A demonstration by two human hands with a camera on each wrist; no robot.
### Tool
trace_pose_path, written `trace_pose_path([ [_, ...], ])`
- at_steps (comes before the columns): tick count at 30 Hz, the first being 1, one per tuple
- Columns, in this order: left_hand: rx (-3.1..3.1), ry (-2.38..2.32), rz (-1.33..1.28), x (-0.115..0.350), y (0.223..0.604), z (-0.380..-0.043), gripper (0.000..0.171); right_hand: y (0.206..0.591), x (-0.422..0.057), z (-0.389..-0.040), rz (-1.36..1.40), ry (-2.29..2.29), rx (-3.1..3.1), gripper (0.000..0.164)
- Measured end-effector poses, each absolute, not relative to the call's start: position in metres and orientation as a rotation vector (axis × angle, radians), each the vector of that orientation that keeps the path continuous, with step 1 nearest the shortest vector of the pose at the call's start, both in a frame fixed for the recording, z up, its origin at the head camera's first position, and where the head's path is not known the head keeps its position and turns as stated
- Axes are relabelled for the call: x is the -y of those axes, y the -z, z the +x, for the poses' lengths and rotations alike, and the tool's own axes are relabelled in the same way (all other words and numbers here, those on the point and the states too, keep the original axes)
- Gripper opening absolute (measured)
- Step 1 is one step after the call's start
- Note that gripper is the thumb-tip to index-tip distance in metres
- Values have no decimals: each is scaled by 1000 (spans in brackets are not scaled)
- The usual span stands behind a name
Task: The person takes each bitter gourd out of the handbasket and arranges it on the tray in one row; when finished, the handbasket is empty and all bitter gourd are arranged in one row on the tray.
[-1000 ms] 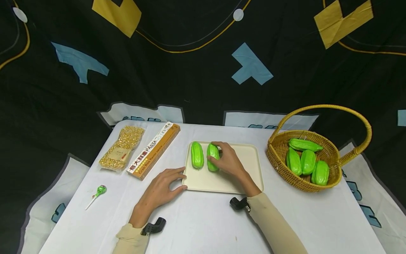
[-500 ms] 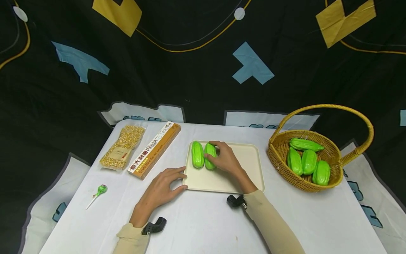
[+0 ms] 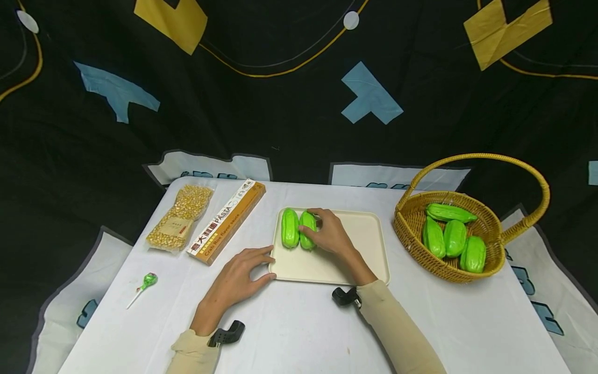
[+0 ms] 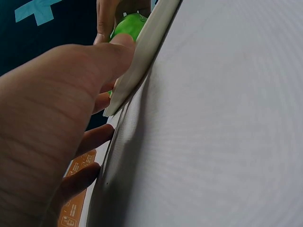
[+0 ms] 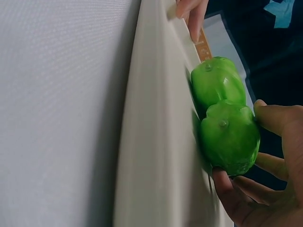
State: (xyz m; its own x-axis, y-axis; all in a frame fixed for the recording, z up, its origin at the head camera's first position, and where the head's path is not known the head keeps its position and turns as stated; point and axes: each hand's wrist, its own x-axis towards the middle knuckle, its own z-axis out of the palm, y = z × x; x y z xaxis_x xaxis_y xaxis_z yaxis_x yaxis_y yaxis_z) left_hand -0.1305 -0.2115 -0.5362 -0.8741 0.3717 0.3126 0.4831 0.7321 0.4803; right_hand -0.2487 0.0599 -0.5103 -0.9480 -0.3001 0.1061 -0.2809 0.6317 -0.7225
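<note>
Two glossy green ribbed fruits, shaped like star fruit, lie side by side on the left part of the cream tray [image 3: 348, 249]. My right hand [image 3: 330, 234] holds the right fruit [image 5: 229, 137] between thumb and fingers, close up against the left fruit [image 3: 290, 228]. In the right wrist view the two fruits meet end-on, and fingertips are at the held one's lower and outer sides. My left hand [image 3: 243, 275] rests at the tray's left edge, its fingers loosely extended and fingertips at the rim. In the left wrist view its thumb [image 4: 124, 49] overlaps the tray rim.
A wicker basket [image 3: 406, 236] with a tall handle stands at the right, holding several more green fruits. To the left lie a bag of corn kernels [image 3: 184, 213], a pasta box [image 3: 229, 221] and a green lollipop [image 3: 149, 280]. A dark patterned cloth hangs behind the table.
My right hand has moved the right fruit leftward across the tray, closing the gap to the left fruit. The left hand has stayed at the tray's edge.
</note>
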Motion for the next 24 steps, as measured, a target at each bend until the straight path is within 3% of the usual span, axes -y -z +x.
trace_pose_path([
  [24, 2743, 842, -677, 212, 538, -131, 36, 491, -101, -235, -475, 1219, -2837, 63],
])
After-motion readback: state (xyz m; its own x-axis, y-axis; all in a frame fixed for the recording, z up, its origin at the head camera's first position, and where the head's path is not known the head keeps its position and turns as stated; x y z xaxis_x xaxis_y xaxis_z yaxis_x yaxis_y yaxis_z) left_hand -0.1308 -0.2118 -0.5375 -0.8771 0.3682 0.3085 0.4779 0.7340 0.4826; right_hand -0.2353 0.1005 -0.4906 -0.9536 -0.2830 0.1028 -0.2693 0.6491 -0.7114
